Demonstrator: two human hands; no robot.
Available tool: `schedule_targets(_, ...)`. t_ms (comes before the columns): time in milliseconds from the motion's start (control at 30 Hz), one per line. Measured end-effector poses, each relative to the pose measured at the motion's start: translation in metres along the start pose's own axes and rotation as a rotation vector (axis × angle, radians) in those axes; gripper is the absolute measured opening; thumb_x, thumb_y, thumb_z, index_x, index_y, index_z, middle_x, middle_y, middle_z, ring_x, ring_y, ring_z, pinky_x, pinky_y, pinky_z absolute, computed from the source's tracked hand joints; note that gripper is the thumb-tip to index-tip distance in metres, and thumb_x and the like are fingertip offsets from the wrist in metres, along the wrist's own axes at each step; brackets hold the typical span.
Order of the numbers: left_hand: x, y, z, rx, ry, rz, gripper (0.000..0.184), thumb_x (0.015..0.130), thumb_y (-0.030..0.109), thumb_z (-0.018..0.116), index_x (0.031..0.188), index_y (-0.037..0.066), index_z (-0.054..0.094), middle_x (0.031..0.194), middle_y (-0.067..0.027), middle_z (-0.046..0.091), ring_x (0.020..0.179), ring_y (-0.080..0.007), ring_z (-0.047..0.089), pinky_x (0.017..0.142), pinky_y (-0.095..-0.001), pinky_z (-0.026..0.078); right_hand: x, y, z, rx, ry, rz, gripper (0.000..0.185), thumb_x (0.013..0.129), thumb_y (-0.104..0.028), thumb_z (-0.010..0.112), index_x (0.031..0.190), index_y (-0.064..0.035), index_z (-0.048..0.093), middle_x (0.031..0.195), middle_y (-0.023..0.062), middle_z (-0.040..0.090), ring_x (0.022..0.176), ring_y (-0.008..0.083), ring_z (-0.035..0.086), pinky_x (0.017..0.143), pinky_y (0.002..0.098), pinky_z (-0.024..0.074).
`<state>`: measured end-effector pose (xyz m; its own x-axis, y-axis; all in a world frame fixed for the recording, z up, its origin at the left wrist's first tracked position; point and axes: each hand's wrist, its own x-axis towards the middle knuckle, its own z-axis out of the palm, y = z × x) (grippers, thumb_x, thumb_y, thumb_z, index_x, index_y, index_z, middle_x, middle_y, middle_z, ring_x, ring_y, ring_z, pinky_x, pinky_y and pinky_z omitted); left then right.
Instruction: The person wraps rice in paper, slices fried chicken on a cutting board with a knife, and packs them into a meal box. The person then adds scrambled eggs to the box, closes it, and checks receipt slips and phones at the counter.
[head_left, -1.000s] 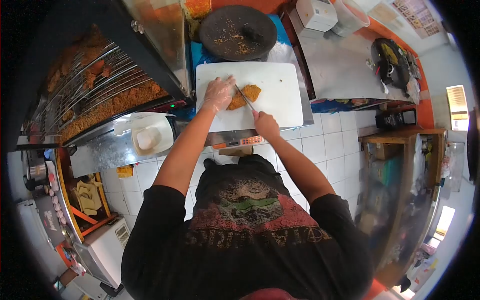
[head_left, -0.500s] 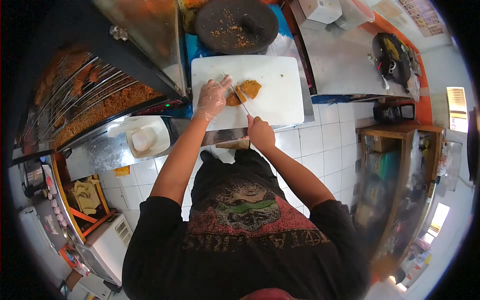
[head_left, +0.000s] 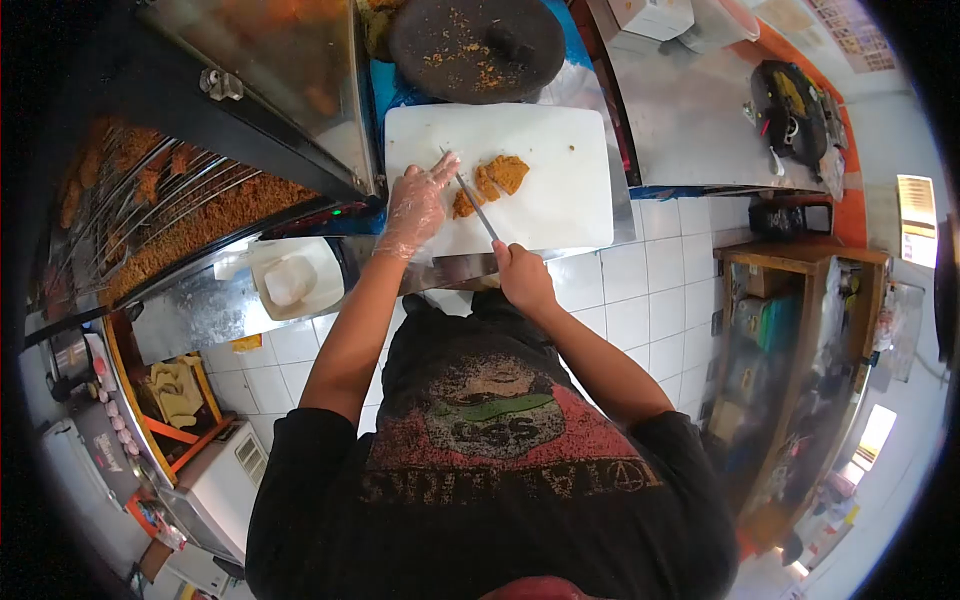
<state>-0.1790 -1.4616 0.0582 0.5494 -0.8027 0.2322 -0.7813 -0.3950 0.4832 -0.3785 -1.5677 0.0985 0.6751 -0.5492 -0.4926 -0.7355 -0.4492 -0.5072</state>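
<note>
Gripping knife (head_left: pixel 479 209) by handle: R hand (head_left: pixel 524 275). Gloved L hand (head_left: pixel 414 212): fingers extended nr blade tip; can't tell if grasping anything. Browned pcs. (head_left: pixel 508 174) on white cutting bd. (head_left: pixel 560 200), beside blade. Dark round dish (head_left: pixel 440 75) w/ crumbs beyond.

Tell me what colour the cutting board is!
The cutting board is white, seen best in the head view.

right grip (head_left: pixel 525 276): knife (head_left: pixel 480 212) | left grip (head_left: pixel 415 208): near food pieces (head_left: pixel 507 174), contact unclear

food pieces (head_left: pixel 508 175) lie on the cutting board (head_left: pixel 565 215), dish (head_left: pixel 538 58) behind it, tub (head_left: pixel 326 266) to its left
</note>
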Motion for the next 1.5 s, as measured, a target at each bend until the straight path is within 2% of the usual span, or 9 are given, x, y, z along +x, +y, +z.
schedule_targets(100,-0.006,-0.005,0.009,0.027,-0.024,-0.014,0.063,0.072,-0.007,0.05,0.132,0.011,0.058,0.138,-0.004,0.057,0.093,-0.032,0.056,0.087,-0.0402,0.047,0.006,0.005,0.009,-0.084,0.024,0.013,0.055,0.101,-0.047,0.038,0.095,0.0011,0.064,0.088,0.03,0.066,0.086,0.05,0.063,0.078,0.0569,0.0492)
schedule_targets(367,-0.02,-0.005,0.025,0.176,-0.011,-0.082,0.065,0.072,-0.004,0.051,0.135,0.014,0.057,0.144,0.0004,0.052,0.091,-0.0282,0.054,0.089,-0.0403,0.045,0.019,0.013,0.027,-0.197,0.044,0.014,0.055,0.101,-0.048,0.038,0.09,0.0004,0.063,0.084,0.0283,0.066,0.084,0.0483,0.064,0.076,0.0557,0.0504)
schedule_targets(500,0.004,-0.007,0.018,0.271,-0.004,-0.02,0.065,0.072,-0.005,0.051,0.135,0.013,0.057,0.143,0.0006,0.053,0.09,-0.0281,0.054,0.089,-0.039,0.045,0.036,0.025,0.008,-0.051,0.033,-0.108,0.055,0.1,-0.048,0.041,0.087,0.0005,0.063,0.084,0.0287,0.066,0.081,0.0496,0.063,0.074,0.0563,0.05)
schedule_targets(667,0.052,0.026,-0.007,0.033,0.02,0.077,0.065,0.072,-0.006,0.055,0.134,0.014,0.058,0.14,0.0011,0.055,0.092,-0.0275,0.056,0.087,-0.038,0.046,0.024,0.013,-0.041,0.02,0.143,0.017,0.052,0.099,-0.047,0.046,0.089,0.0003,0.064,0.083,0.0306,0.064,0.084,0.0504,0.062,0.074,0.0568,0.0485)
schedule_targets(800,0.068,0.018,0.028,0.051,-0.064,0.097,0.064,0.073,-0.006,0.054,0.134,0.014,0.057,0.141,0.0008,0.054,0.093,-0.028,0.056,0.088,-0.0385,0.046,0.05,0.04,-0.036,-0.114,0.219,-0.008,0.051,0.1,-0.045,0.045,0.082,-0.0002,0.061,0.077,0.0277,0.064,0.078,0.0486,0.062,0.071,0.0547,0.0487)
schedule_targets(1100,0.056,0.024,0.053,0.216,-0.117,-0.055,0.061,0.077,-0.002,0.05,0.135,0.014,0.058,0.143,0.0015,0.053,0.099,-0.0279,0.056,0.091,-0.0408,0.045,0.069,0.058,-0.033,-0.2,0.077,-0.039,0.053,0.101,-0.046,0.041,0.085,-0.0004,0.064,0.078,0.0285,0.065,0.076,0.0481,0.065,0.07,0.0558,0.0524)
schedule_targets(1267,0.07,0.019,0.048,0.221,-0.163,-0.047,0.063,0.073,-0.006,0.051,0.132,0.014,0.06,0.14,0.0005,0.056,0.095,-0.0275,0.055,0.09,-0.0393,0.044,0.071,0.061,-0.035,-0.16,0.072,-0.061,0.051,0.1,-0.045,0.043,0.089,0.0001,0.063,0.079,0.0293,0.065,0.078,0.0486,0.065,0.072,0.0565,0.0514)
schedule_targets(1400,0.085,0.055,0.017,0.085,-0.003,-0.014,0.063,0.072,-0.007,0.051,0.131,0.014,0.06,0.139,-0.0001,0.057,0.092,-0.0268,0.055,0.09,-0.038,0.045,0.054,0.047,-0.067,0.02,0.021,-0.045,0.048,0.101,-0.043,0.044,0.091,0.0016,0.061,0.081,0.0311,0.064,0.08,0.0509,0.062,0.073,0.0566,0.0493)
schedule_targets(1500,0.102,0.054,0.024,0.077,-0.023,0.028,0.055,0.079,-0.001,0.049,0.13,0.016,0.062,0.137,0.0023,0.058,0.094,-0.0264,0.056,0.09,-0.0378,0.046,0.055,0.048,-0.071,0.038,0.05,-0.009,0.047,0.101,-0.042,0.044,0.092,0.0018,0.059,0.083,0.0312,0.065,0.082,0.0505,0.063,0.075,0.057,0.0489)
